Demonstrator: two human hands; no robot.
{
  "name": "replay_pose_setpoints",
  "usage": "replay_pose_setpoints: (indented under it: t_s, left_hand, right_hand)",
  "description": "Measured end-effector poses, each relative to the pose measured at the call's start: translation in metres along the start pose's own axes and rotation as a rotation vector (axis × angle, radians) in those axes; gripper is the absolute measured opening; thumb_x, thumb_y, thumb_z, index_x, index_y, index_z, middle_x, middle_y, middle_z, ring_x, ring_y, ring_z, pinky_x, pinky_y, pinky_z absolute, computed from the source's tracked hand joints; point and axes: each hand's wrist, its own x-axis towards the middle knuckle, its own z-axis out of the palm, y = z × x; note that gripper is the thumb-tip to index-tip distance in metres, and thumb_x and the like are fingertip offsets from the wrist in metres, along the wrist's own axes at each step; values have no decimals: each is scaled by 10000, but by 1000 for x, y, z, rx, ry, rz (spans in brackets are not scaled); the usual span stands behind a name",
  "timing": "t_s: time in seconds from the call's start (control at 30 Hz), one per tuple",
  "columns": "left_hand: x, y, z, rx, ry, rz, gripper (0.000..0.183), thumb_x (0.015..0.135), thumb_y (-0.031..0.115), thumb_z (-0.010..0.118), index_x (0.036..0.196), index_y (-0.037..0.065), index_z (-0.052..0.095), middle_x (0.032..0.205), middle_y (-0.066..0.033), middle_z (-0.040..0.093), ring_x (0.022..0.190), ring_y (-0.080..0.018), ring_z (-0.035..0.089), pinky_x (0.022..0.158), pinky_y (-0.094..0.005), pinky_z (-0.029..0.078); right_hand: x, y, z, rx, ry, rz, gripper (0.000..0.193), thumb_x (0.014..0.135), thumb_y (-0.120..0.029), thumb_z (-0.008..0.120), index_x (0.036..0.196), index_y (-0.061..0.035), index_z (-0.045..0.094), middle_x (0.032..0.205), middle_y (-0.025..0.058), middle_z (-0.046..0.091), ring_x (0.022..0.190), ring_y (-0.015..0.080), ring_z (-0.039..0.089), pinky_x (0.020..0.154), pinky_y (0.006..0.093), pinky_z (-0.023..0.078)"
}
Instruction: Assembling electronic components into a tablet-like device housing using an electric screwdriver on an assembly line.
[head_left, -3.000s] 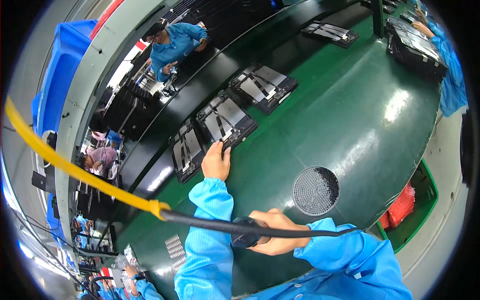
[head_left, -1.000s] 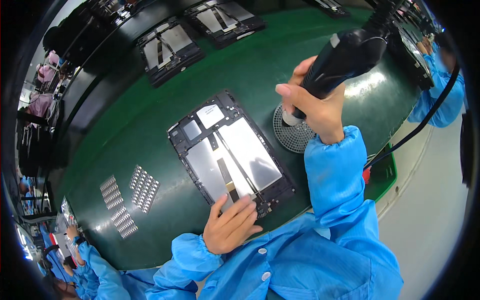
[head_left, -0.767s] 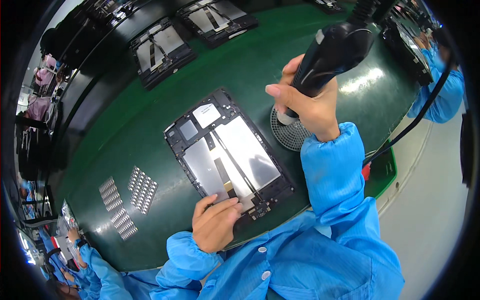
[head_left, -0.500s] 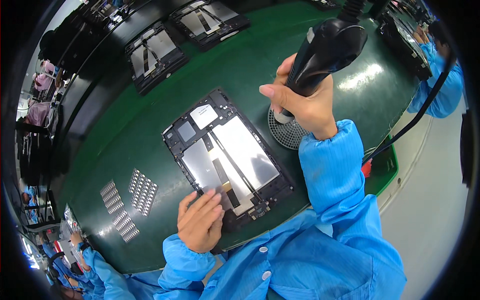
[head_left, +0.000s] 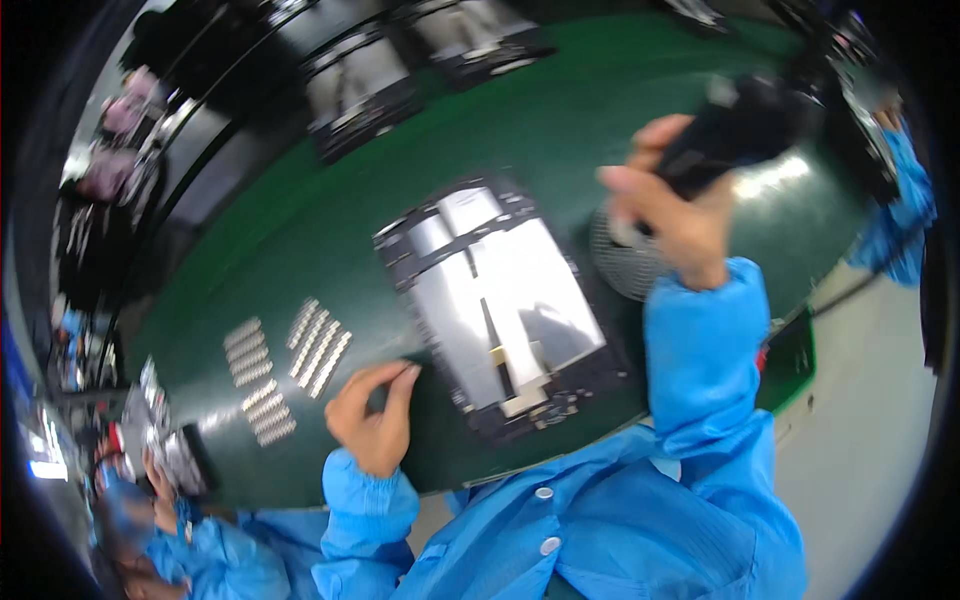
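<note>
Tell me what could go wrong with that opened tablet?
The black handheld tool in the right hand might slip and bump the opened tablet, whose insides lie bare. The left hand, close to a sheet of small shiny pieces, could nudge it. The black cord past the table's edge might snag.

1 head-worn fisheye view looks steeply down, near above the green table (head_left: 300, 225).

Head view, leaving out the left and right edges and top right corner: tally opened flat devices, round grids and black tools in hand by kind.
Opened flat devices: 3 (middle one, upper left one, upper centre one)
Round grid: 1
Black tool in right hand: 1
Total: 5
</note>
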Motion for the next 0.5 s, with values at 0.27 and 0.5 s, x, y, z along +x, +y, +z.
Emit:
replay_pose_setpoints:
  t_s: [0.27,0.5]
  left_hand:
    - [16,-7,7,-529,-132,-377,135,794,29,700,904,-41,663,757,-72,672,672,-100,628,613,-201,496]
    - [38,-12,22,-518,-164,-263,139,812,54,691,913,-37,664,720,-37,651,623,-42,561,542,-174,449]
  right_hand:
    - [-8,-34,14,131,-139,-144,353,751,8,667,1030,-52,459,620,67,528,501,147,508,524,301,464]
    - [-19,-41,85,184,-320,-31,409,706,15,732,1000,-56,457,644,59,565,538,134,566,522,249,469]
